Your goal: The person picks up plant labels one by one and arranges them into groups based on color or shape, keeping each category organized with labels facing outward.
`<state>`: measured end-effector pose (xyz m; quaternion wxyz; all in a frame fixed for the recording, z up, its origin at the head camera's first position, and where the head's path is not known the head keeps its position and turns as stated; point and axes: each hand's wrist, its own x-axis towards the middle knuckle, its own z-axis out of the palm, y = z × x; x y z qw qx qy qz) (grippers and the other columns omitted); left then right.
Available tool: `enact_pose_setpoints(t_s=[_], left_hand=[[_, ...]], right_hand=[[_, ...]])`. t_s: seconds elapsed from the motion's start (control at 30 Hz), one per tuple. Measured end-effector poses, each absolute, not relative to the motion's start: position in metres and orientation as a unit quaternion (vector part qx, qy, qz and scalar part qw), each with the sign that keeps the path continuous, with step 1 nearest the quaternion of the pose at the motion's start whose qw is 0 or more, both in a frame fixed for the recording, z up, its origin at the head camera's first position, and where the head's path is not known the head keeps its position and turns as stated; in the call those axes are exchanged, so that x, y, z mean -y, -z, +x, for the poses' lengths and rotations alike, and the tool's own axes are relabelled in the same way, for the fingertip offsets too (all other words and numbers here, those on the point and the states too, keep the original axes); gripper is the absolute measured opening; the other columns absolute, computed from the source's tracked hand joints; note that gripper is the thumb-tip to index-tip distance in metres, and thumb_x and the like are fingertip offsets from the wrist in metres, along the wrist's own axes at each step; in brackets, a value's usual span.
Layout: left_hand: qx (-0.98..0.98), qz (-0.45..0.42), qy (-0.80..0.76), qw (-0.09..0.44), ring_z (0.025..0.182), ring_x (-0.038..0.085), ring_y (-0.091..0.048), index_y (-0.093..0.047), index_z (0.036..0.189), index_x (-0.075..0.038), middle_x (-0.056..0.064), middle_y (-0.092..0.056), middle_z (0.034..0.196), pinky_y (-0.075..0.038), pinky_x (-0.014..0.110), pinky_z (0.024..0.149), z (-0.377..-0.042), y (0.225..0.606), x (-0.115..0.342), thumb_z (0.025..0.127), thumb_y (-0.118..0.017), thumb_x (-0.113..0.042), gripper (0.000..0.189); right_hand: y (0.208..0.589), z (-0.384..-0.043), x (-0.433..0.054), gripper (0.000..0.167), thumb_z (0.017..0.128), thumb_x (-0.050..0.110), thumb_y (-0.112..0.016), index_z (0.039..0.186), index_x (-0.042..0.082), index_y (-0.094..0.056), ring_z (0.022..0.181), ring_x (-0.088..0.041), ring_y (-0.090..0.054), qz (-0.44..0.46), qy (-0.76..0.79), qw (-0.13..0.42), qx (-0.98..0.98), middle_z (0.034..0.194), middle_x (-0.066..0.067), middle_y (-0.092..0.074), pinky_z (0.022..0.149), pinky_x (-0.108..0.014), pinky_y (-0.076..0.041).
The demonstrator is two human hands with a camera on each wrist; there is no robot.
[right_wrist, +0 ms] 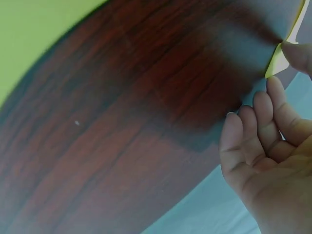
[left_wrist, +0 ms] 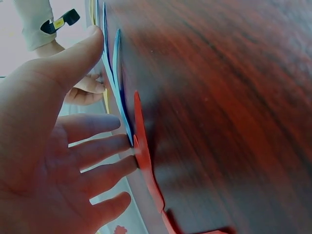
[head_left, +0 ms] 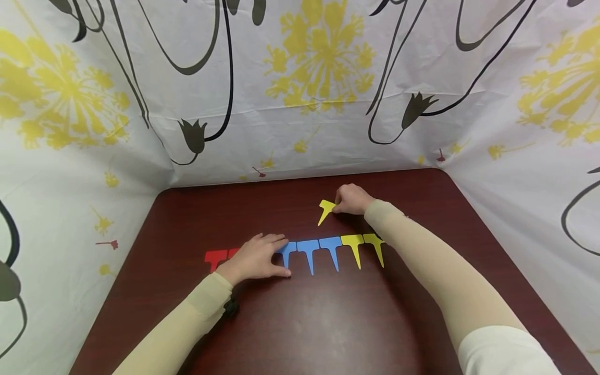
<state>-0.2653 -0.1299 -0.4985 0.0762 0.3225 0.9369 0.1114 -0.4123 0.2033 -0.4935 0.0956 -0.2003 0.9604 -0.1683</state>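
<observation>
A row of flat T-shaped plant labels lies across the table, red at the left, blue in the middle and yellow at the right. My left hand (head_left: 257, 258) spreads its fingers over the join of red and blue, hiding part of the row; its fingertips touch or nearly touch a red label (left_wrist: 146, 163) in the left wrist view. Beyond the row, my right hand (head_left: 352, 199) pinches a yellow plant label (head_left: 325, 210) by one end of its crossbar, stem slanting toward the row. In the right wrist view, thumb and index finger hold that label (right_wrist: 279, 62).
The dark red wooden table (head_left: 300, 328) has rounded far corners. A white patterned curtain (head_left: 262, 140) hangs close around its back and sides. Two yellow labels (head_left: 353, 247) end the row near the right forearm.
</observation>
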Motion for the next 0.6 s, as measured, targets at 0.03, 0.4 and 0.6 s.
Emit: enact_pose_setpoints(t_s=[0.03,0.4,0.6], left_hand=[[-0.937,0.322,-0.111,0.077,0.141,0.026,-0.042,-0.052,0.149,-0.013,0.007,-0.048,0.152,-0.027,0.057,0.116,-0.2653,0.4984,0.1297,0.079,-0.074,-0.067,0.091],[-0.940,0.319,-0.099,0.073,0.141,0.025,-0.042,-0.051,0.149,-0.014,0.007,-0.048,0.152,-0.028,0.055,0.116,-0.2648,0.4995,0.1299,0.078,-0.073,-0.068,0.092],[-0.938,0.324,-0.106,0.071,0.141,0.026,-0.042,-0.052,0.149,-0.013,0.007,-0.048,0.152,-0.028,0.056,0.116,-0.2653,0.5003,0.1303,0.078,-0.074,-0.068,0.092]], right_hand=[[0.4936,-0.4119,-0.2045,0.020,0.086,0.030,-0.078,0.092,0.010,-0.077,0.075,-0.019,-0.062,-0.195,0.174,0.100,-0.960,0.092,-0.003,-0.070,0.069,-0.035,-0.053],[0.4959,-0.4082,-0.2105,0.027,0.083,0.028,-0.084,0.078,0.008,-0.066,0.071,-0.024,-0.054,-0.145,0.276,0.124,-0.942,0.075,-0.006,-0.058,0.067,-0.037,-0.045],[0.4947,-0.4068,-0.2143,0.026,0.083,0.021,-0.085,0.093,0.006,-0.066,0.080,-0.026,-0.056,-0.121,0.341,0.135,-0.922,0.088,-0.009,-0.064,0.073,-0.038,-0.048]])
